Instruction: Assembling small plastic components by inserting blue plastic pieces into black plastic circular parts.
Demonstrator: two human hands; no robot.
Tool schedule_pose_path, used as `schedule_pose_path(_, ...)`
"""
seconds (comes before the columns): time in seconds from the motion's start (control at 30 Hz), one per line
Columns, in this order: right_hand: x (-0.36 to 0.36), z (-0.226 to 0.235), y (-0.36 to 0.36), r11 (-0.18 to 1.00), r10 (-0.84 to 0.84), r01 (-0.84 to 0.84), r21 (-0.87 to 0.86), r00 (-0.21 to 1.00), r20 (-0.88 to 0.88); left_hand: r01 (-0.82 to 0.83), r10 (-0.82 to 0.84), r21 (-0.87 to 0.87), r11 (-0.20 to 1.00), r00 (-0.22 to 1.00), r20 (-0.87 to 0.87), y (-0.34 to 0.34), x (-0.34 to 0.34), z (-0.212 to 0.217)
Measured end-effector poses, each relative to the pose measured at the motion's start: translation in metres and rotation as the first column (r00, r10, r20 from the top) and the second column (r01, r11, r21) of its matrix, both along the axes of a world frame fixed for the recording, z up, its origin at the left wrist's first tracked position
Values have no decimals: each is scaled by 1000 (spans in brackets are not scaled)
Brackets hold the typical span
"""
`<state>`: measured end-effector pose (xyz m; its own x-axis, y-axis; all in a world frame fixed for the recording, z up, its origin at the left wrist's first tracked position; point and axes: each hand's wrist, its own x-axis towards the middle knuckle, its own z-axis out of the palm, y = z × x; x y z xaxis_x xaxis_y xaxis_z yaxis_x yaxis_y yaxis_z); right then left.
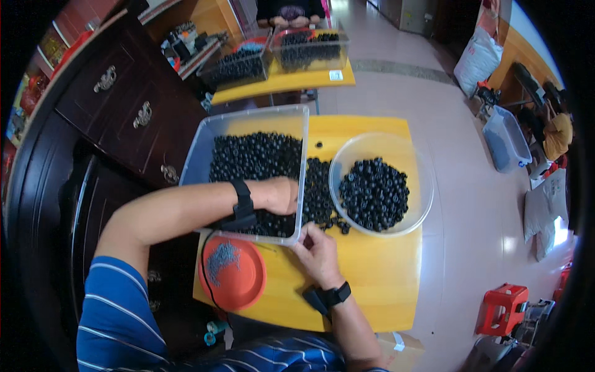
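My left hand [280,194] reaches inside a clear plastic bin [305,167], over a heap of small round black parts [257,155], some with a hole in the middle. Its fingers are curled downward against the bin's right wall, and whatever they hold is hidden. At the bin's near right corner, my right hand [318,254] has its thumb and fingers closed on the rim. More loose black parts [319,186] lie on the yellow table [365,291] between the bin and a round clear tub [423,214], which holds a pile of the same parts.
An orange-red plate [251,279] with small grey metal pieces [222,260] sits near the bin's front edge. Dark drawers [133,99] stand at the left. Across from me, a person sits at another yellow table [291,85] with similar bins. A red stool [503,307] stands at the right.
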<state>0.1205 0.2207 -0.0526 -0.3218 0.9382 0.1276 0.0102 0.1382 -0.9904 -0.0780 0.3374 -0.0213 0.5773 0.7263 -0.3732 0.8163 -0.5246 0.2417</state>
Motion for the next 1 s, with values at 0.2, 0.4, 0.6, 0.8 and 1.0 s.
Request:
schedule_pose_path(0.2, 7, -7, -4, 999, -34, 34, -8, 999, 26, -40, 196, -592, 805, 960, 202, -19, 24, 34)
schedule_pose_path(0.4, 1, -10, -1, 999, -16, 13, -40, 998, -60, -202, 384, -819, 537, 923, 25, -19, 16, 18)
schedule_pose_path(0.6, 1, -14, 0, 999, -11, 9, -34, 999, -39, -80, 314, -821, 565, 941, 125, -18, 10, 5)
schedule_pose_path(0.8, 0, -10, 3, 998, -9, 4, -62, 997, -74, -55, 234, -731, 680, 961, 145, -23, 13, 23)
schedule_pose_path(1.0, 2, -6, 2, 999, 5, -8, -53, 999, -42, -144, 172, -555, 820, 985, -1, -33, 9, 31)
